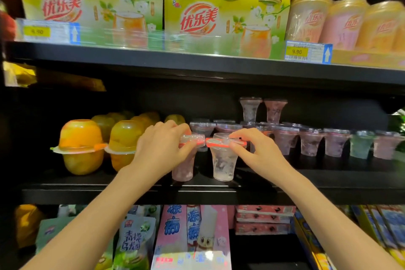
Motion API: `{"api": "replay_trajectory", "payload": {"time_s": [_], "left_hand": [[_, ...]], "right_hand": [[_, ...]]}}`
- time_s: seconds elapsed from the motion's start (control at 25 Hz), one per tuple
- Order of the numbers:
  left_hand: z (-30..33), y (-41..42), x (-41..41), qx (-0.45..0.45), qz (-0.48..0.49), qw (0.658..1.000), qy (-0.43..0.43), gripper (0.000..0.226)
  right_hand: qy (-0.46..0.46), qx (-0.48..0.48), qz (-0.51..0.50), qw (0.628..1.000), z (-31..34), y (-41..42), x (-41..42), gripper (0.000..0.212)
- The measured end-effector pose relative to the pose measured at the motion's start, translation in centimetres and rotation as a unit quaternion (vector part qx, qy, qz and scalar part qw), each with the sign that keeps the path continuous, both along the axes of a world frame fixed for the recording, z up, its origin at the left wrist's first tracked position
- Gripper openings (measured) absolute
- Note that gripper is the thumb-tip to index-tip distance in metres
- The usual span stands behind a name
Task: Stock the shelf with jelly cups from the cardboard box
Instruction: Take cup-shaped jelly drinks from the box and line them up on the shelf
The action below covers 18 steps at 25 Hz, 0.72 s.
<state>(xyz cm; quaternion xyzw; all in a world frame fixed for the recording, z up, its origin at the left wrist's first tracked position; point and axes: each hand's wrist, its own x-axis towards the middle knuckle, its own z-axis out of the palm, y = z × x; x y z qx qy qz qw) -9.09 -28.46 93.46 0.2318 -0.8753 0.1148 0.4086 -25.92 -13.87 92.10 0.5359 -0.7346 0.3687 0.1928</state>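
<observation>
Both hands at the middle shelf [131, 190], one jelly cup each. Left hand [161, 151] grip pinches the lid rim of the pinkish cup [183, 169]; right hand [256, 151] grip pinches the rim of the clear cup [223, 163]. Both cups upright, side by side, lid rims touching or nearly so, bases at the near shelf edge. Top-rim hold probably keeps fingers clear of neighbours while setting down. Stocked cup row [311, 141] sits to the right and farther back; orange fruit cups [81, 147] to the left. Cardboard box not in view.
</observation>
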Motion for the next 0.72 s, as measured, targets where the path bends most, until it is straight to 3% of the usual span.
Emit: {"api": "replay_trajectory", "payload": {"time_s": [0.28, 0.72], "left_hand": [[1.0, -2.8, -2.6, -0.024, 0.095, 0.992, -0.077, 0.038], [2.1, -6.2, -5.9, 0.031, 0.152, 0.978, -0.14, 0.038]], "right_hand": [[0.04, 0.056, -0.071, 0.995, 1.2, -4.1, -0.3, 0.029], [-0.046, 0.104, -0.133, 0.985, 1.8, -10.4, -1.6, 0.026]]}}
